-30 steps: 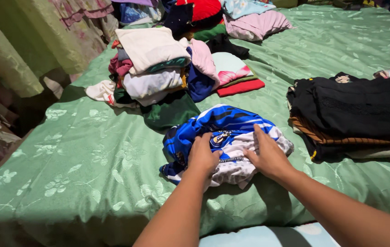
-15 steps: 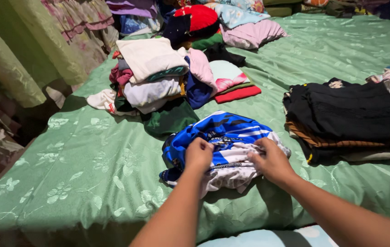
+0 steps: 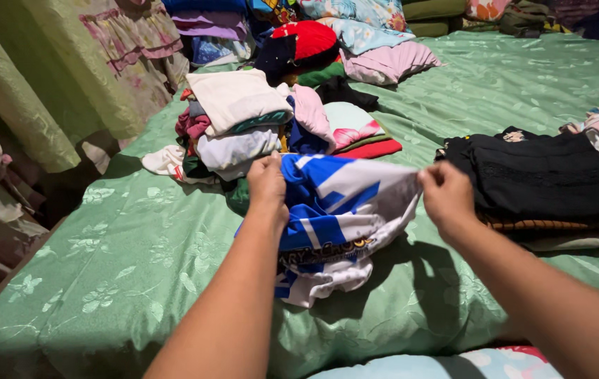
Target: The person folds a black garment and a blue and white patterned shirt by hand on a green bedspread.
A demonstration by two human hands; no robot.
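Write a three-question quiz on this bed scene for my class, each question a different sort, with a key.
1. True or false: both hands grip the blue and white shirt.
2. Which pile lies nearer the right hand? A. the dark pile B. the mixed folded pile
3. What colour is the bedsheet?

Key: 1 true: the left hand and the right each pinch a top edge, holding the shirt above the bed. 2 A. 3 Green, with a pale flower pattern.

Both arms reach forward, left hand point(image 3: 266, 184) and right hand point(image 3: 445, 194) (level) pinched closed.
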